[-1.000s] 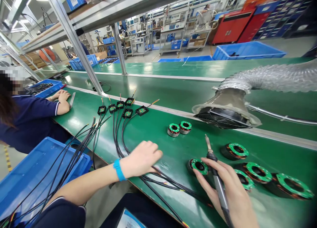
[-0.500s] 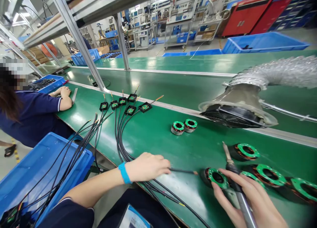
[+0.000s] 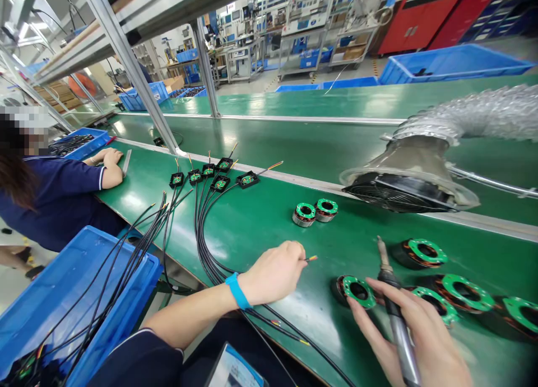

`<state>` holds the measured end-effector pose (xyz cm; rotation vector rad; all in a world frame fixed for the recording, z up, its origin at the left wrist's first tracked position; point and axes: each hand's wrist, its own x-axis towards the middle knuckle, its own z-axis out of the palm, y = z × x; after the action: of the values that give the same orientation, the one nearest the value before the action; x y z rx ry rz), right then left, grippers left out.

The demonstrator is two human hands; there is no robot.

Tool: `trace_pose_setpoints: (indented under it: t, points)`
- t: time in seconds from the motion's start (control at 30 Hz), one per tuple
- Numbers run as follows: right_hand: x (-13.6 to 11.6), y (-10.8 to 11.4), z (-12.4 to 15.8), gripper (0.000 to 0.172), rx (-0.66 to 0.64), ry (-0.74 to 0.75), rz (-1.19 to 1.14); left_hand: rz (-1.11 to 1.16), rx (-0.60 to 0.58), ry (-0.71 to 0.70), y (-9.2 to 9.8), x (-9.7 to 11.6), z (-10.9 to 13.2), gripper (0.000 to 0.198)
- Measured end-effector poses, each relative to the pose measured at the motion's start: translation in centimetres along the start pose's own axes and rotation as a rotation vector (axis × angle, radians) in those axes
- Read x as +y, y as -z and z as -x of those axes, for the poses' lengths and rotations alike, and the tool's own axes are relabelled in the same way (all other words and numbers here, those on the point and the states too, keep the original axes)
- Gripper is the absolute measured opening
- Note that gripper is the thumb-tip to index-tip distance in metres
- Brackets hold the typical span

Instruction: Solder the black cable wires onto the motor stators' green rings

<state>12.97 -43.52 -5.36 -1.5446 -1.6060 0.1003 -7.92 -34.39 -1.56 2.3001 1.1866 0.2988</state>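
My left hand (image 3: pixel 275 272), with a blue band at the wrist, pinches a black cable whose coloured wire end (image 3: pixel 311 259) pokes out past the fingertips. A soldering iron (image 3: pixel 402 342) lies in my right hand (image 3: pixel 432 336), its tip pointing away from me. The thumb and forefinger of that hand also reach to a motor stator (image 3: pixel 347 289) with a green ring board, touching its near side. Several more stators (image 3: pixel 424 254) stand beyond and to the right of this hand, partly covered by it. Two smaller-looking stators (image 3: pixel 304 214) stand farther back.
Black cables (image 3: pixel 202 224) run from small black housings (image 3: pixel 247 179) with green boards to the bench's front edge. A fume hood (image 3: pixel 403 180) hangs low at right. At left are a blue bin (image 3: pixel 143 275) with cables and a seated co-worker (image 3: pixel 63 191).
My left hand has moved up and right, away from the stator, and the cable end now points up to the right. My right hand and its stator have shifted slightly left.
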Motion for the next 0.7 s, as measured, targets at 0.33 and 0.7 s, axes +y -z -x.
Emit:
trace_pose_setpoints:
  t: [0.33, 0.7]
  points:
    - [-3.1, -2.2, -2.9, 0.035, 0.006, -0.018, -0.309, 0.912, 0.16, 0.1, 1.1, 0.8, -0.3, 0.039]
    - [-6.0, -3.6, -4.4, 0.033, 0.22, -0.149, -0.635, 0.865, 0.073, 0.018, 1.8, 1.0, -0.2, 0.035]
